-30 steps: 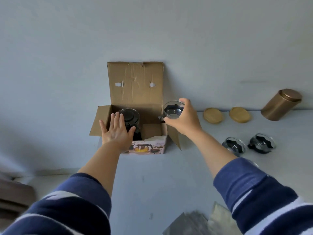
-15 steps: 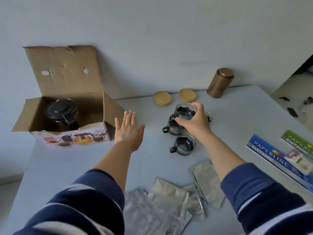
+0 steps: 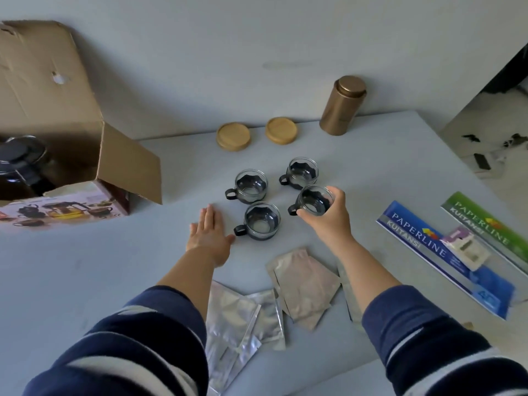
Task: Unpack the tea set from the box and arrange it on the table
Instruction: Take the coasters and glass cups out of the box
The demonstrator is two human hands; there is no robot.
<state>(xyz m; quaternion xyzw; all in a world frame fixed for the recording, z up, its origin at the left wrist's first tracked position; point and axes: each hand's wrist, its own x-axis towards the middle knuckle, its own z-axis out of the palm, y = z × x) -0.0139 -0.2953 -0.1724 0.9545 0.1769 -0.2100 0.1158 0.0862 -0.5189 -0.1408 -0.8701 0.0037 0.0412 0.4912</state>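
The open cardboard box (image 3: 51,115) stands at the left with a black-lidded glass teapot (image 3: 21,164) still inside. Three glass cups with black holders stand on the table: one at the back left (image 3: 251,185), one at the back right (image 3: 302,172), one at the front (image 3: 261,220). My right hand (image 3: 328,218) is shut on a fourth glass cup (image 3: 313,200), held by its rim at the right of the group, at or just above the table. My left hand (image 3: 210,234) lies flat and open on the table, its thumb close to the front cup's handle.
Two round wooden lids (image 3: 233,136) (image 3: 281,130) and a bronze canister (image 3: 343,105) stand by the wall. Several silver foil pouches (image 3: 305,284) lie near me. Blue (image 3: 445,258) and green (image 3: 485,227) receipt books lie at the right, near the table's edge.
My right hand carried the glass cup from the box over to the other cups and lowered it at their right. My left hand left the box and now rests flat on the table.
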